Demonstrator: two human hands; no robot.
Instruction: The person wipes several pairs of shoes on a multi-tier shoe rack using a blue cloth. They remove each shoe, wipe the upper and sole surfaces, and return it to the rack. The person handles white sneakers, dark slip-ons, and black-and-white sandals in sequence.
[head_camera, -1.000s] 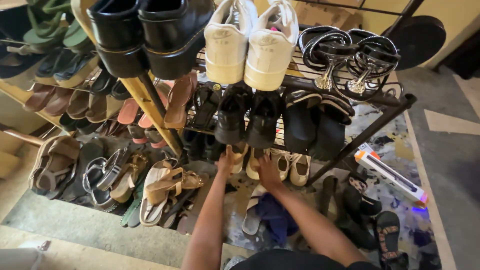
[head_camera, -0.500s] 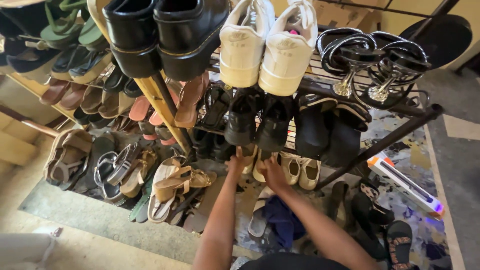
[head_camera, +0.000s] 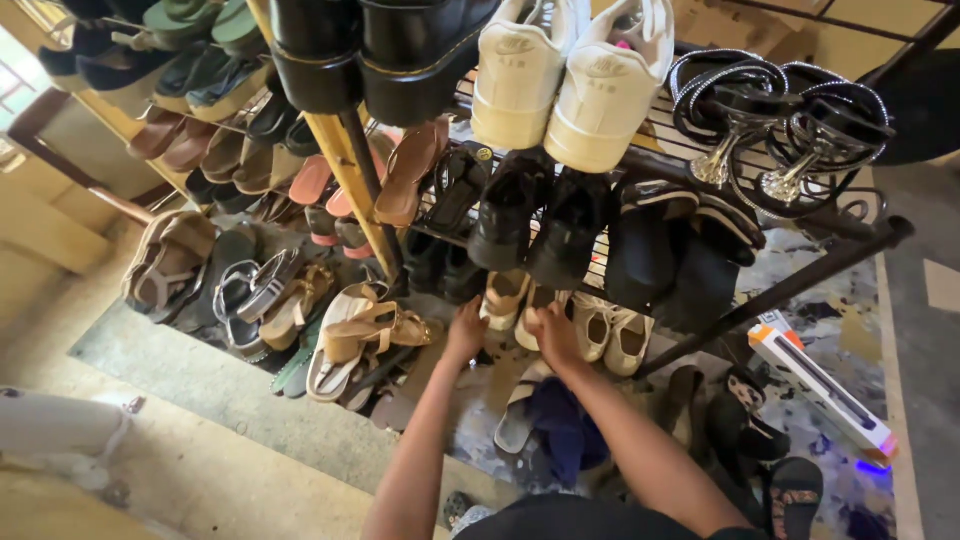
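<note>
A pair of beige shoes (head_camera: 520, 305) on the lowest tier of the black wire rack (head_camera: 800, 285) is reached for by both hands. The left hand (head_camera: 466, 330) is laid against the nearer shoe, its fingers curled toward the heel; the right hand (head_camera: 556, 335) rests on the second shoe of the pair. Whether either hand's fingers are closed in a real grip cannot be told, since the fingertips are hidden behind the shoes. Just to the right, a second light pair of two cream shoes (head_camera: 612, 335) is set toe-inward, apparently so the heels stay easy to seize. On the tier above, two black shoes (head_camera: 535, 225) are lined up side by side, and on the top tier two white sneakers (head_camera: 565, 80) are parked with soles outward beside two black strappy heels (head_camera: 780, 130). Tan sandals (head_camera: 365, 335) lie loose on the floor to the left, near a wooden rack post (head_camera: 350, 190).
</note>
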